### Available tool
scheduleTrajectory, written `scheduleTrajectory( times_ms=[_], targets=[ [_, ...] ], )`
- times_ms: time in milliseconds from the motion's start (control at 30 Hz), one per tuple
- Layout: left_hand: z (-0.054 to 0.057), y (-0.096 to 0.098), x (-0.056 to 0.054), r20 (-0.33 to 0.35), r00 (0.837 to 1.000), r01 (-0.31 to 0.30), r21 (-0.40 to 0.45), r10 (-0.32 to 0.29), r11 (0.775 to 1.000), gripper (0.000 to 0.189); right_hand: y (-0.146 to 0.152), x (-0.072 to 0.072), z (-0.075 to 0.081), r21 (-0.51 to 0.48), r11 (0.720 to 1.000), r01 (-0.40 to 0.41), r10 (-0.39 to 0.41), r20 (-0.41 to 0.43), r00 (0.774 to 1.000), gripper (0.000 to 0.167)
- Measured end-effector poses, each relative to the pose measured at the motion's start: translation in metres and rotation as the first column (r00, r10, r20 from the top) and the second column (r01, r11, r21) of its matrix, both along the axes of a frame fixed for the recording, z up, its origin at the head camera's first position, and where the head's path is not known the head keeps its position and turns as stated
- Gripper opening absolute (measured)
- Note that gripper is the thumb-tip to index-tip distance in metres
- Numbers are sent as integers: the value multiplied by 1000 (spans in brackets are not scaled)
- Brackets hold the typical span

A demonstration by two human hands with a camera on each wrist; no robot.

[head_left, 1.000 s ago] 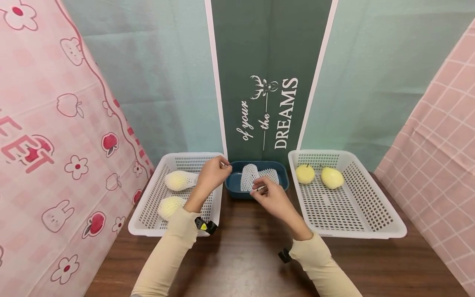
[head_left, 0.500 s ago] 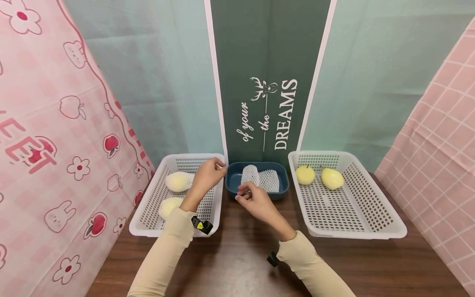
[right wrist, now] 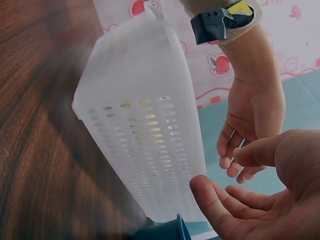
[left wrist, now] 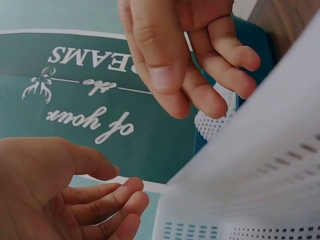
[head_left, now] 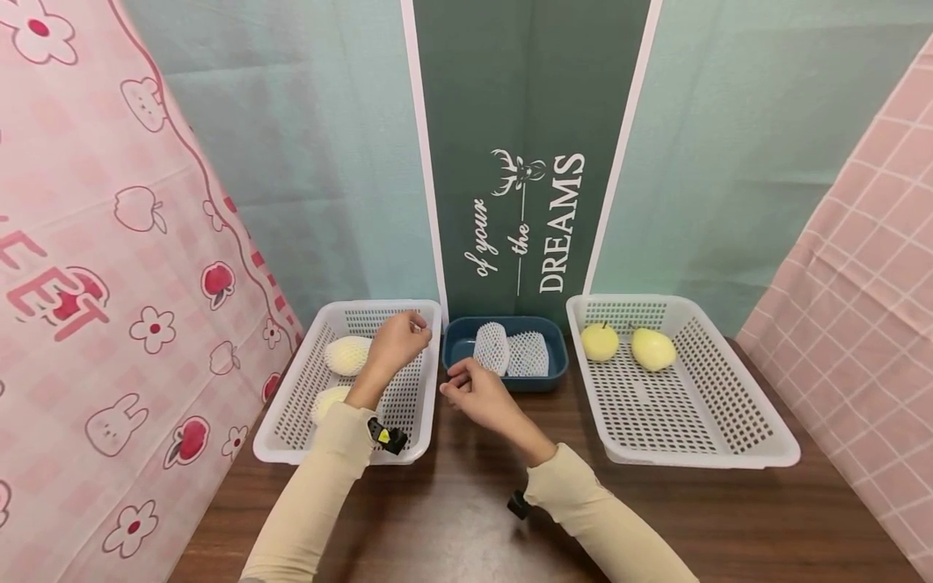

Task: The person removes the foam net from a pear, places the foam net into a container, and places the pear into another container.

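Note:
My left hand (head_left: 398, 344) hovers above the right side of the left white basket (head_left: 426, 421), its fingers loosely bent and holding nothing. In that basket lie two pale yellow fruits in white foam nets, the rear netted fruit (head_left: 347, 356) and the front netted fruit (head_left: 328, 402); my left forearm partly covers both. My right hand (head_left: 481, 394) is just in front of the blue box (head_left: 457, 350), fingers relaxed, nothing in them. Inside the box are two foam net sleeves, the left sleeve (head_left: 492, 348) and the right sleeve (head_left: 528, 355). In the left wrist view the hands are apart.
A second white basket (head_left: 700, 421) stands on the right. It holds a round pear (head_left: 600, 342) and another pear (head_left: 653, 349) near its back left. The brown wooden table (head_left: 452, 518) extends in front. A green curtain (head_left: 539, 97) hangs behind, pink cloths at both sides.
My right hand has moved left, from over the foam sleeves to the box's front left corner. The left hand has shifted slightly left over its basket. The fruits have stayed in place.

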State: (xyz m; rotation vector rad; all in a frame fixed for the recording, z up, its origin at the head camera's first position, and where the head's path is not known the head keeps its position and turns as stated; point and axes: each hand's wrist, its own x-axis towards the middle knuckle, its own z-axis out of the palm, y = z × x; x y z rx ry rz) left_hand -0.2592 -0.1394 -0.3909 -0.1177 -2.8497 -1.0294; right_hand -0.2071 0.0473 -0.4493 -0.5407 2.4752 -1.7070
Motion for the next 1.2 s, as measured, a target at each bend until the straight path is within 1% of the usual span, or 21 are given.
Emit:
scheduleTrajectory(
  times_ms=[133, 300, 500, 600, 733, 867, 1100, 1200],
  targets=[
    [-1, -4, -2, -1, 1000, -8, -30, 8, 1000, 30, -6, 0, 0, -16, 1000, -8, 8, 36, 999, 34],
    [-3, -9, -6, 6, 1000, -9, -53, 9, 999, 30, -11, 1, 0, -3, 1000, -31, 31, 62, 998, 35],
    [-6, -16, -12, 57, 998, 9, -62, -5, 998, 31, -15, 2, -3, 44, 998, -53, 50, 79, 996, 36],
    [-6, -18, -14, 75, 997, 12, -62, -8, 998, 32, -16, 1, -5, 44, 997, -58, 54, 88, 995, 36],
    [-8, -22, -16, 78, 997, 16, -58, -11, 998, 32, -17, 2, -5, 20, 998, -56, 54, 106, 993, 38],
    [-12, -25, -18, 88, 996, 15, -52, -10, 999, 31, -19, 3, -5, 8, 999, -49, 48, 112, 993, 40],
    [-16, -31, -20, 95, 995, 22, -39, -18, 999, 31, -23, 2, -11, -9, 1000, -25, 26, 108, 994, 43],
    [-16, -35, -22, 108, 994, 23, -28, -19, 999, 31, -24, 2, -11, -19, 1000, -16, 18, 114, 993, 43]
  ],
)
